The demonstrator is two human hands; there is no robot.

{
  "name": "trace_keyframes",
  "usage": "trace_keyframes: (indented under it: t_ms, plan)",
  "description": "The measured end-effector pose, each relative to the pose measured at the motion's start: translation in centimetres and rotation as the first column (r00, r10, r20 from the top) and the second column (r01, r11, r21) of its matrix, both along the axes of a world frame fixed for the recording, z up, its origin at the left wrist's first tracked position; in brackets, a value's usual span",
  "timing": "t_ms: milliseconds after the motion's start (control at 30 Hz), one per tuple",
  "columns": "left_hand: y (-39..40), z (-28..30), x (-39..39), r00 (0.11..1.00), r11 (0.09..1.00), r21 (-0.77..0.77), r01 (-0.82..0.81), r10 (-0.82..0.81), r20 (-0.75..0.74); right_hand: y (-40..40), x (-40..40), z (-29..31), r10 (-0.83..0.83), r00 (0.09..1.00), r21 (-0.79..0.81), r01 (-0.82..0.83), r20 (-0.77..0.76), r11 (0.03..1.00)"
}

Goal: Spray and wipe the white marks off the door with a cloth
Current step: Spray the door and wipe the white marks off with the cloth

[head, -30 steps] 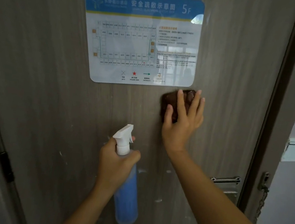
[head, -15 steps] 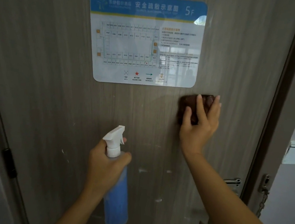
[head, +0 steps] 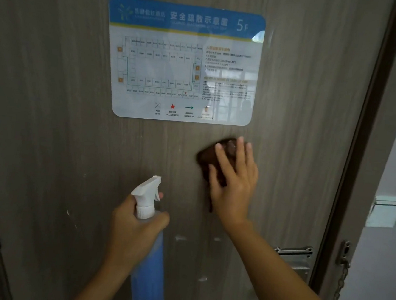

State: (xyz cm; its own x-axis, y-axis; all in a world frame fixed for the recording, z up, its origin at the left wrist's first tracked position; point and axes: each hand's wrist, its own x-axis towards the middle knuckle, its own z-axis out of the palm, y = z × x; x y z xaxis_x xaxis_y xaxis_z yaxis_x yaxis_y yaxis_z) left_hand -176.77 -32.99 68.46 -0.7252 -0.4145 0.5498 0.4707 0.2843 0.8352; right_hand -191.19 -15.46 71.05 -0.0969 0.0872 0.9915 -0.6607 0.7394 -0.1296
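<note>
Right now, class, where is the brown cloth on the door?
In the head view, the brown cloth lies flat on the door under the right hand, just below the evacuation sign, right of centre.

A dark brown cloth [head: 209,161] is pressed flat against the grey wood-grain door [head: 51,113], just below the posted floor plan. White marks [head: 181,238] are scattered lower on the door. A blue spray bottle [head: 148,277] with a white trigger head is held upright.
</note>
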Motion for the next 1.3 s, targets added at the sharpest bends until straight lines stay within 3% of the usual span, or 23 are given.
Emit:
trace_keyframes:
  t_ms: [100, 200, 267, 333, 400, 467, 533, 700, 833, 967, 1100, 1167, 1200, 1300]
  plan:
    - [-0.3, 0.3, -0.2, 1.0, 1.0, 0.002, 0.003, -0.003, -0.01, 0.2, -0.4, 1.9, 0.057, 0.996, -0.399, -0.023, 0.074, 0.916]
    - [-0.9, 0.6, -0.1, 0.999, 1.0, 0.001, -0.003, 0.003, -0.038, -2.9, 0.0, 3.4, 0.05, 0.993, -0.505, 0.013, 0.11, 0.863]
    - [-1.4, 0.7, 0.0, 0.999, 1.0, 0.003, -0.016, 0.016, -0.046, -5.5, 0.7, 3.1, 0.019, 0.995, -0.372, 0.018, 0.095, 0.928]
    - [-2.0, 0.7, 0.1, 0.999, 1.0, 0.011, -0.021, 0.022, -0.045, -7.2, 1.1, 2.4, -0.014, 1.0, -0.081, 0.014, 0.012, 0.997]
    - [-2.4, 0.7, 0.2, 0.999, 1.0, -0.002, -0.026, 0.026, -0.048, -7.1, 1.2, 2.4, 0.01, 0.998, 0.165, -0.001, -0.056, 0.986]
    - [-2.8, 0.7, 0.4, 0.999, 1.0, -0.022, -0.015, 0.014, -0.053, -5.7, 1.3, 2.8, 0.036, 0.997, 0.281, -0.018, -0.061, 0.96]
    - [-3.0, 0.6, 0.4, 0.998, 1.0, -0.022, 0.0, -0.001, -0.059, -3.7, 0.9, 2.7, 0.02, 0.999, 0.259, -0.01, -0.037, 0.966]
    - [-3.1, 0.0, 0.4, 0.998, 1.0, -0.013, 0.02, -0.02, -0.057, 1.0, -0.5, -0.9, -0.086, 0.992, -0.162, 0.1, 0.088, 0.982]
    - [-3.5, -0.7, 0.3, 0.998, 0.999, -0.02, 0.041, -0.042, -0.049, 0.6, -0.3, -5.8, -0.079, 0.98, -0.31, 0.133, 0.181, 0.941]
    - [-3.6, -1.0, 0.4, 0.997, 0.998, -0.037, 0.06, -0.061, -0.039, -3.9, 0.7, -8.8, -0.099, 0.972, -0.228, 0.148, 0.212, 0.962]
    - [-3.7, -1.0, 0.4, 0.996, 0.996, -0.05, 0.073, -0.075, -0.045, -6.0, 1.5, -9.9, -0.096, 0.989, 0.134, 0.08, 0.113, 0.988]
    - [-3.8, -1.1, 0.5, 0.995, 0.995, -0.048, 0.093, -0.095, -0.042, -4.4, 1.2, -9.2, -0.042, 0.997, 0.193, 0.029, 0.064, 0.981]
    - [-3.8, -1.1, 0.6, 0.993, 0.994, -0.046, 0.103, -0.105, -0.047, -3.6, 1.1, -8.5, -0.017, 0.998, 0.132, 0.008, 0.067, 0.991]
    - [-4.2, -0.7, 0.7, 0.992, 0.994, -0.046, 0.098, -0.101, -0.074, -1.9, 0.4, -5.8, 0.035, 0.992, -0.317, 0.005, 0.119, 0.948]
